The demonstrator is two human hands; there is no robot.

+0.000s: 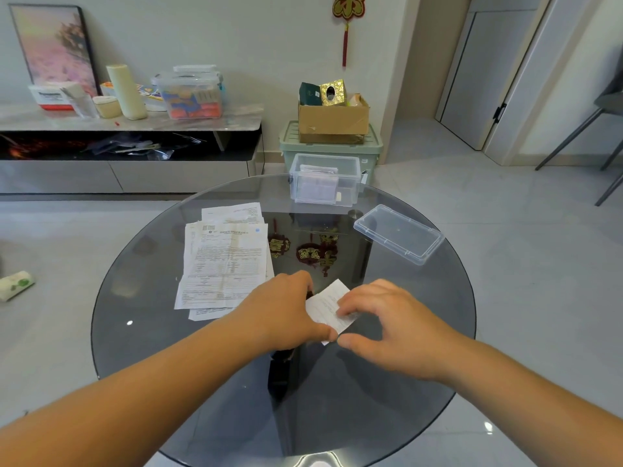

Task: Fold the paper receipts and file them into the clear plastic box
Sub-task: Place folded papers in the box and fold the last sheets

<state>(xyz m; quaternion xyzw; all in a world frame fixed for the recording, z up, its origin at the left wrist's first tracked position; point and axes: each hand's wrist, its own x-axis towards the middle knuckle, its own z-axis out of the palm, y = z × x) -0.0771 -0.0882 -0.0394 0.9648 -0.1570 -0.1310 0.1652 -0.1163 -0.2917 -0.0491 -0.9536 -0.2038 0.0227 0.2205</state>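
Observation:
A small folded white receipt (326,306) lies on the round glass table (387,382) near its middle. My left hand (283,311) presses its left edge, thumb at the near corner. My right hand (384,326) rests fingertips on its right side, thumb close to the same corner. A stack of unfolded printed receipts (224,261) lies to the left of my hands. The clear plastic box (325,179) stands open at the table's far edge with folded papers inside. Its clear lid (397,233) lies on the table to the right.
Red and gold ornaments (305,252) show through the glass. Behind the table stand a green bin (374,148) with a cardboard box (332,119) on top. A low cabinet (128,156) with containers runs along the left wall. A chair (603,109) is at far right.

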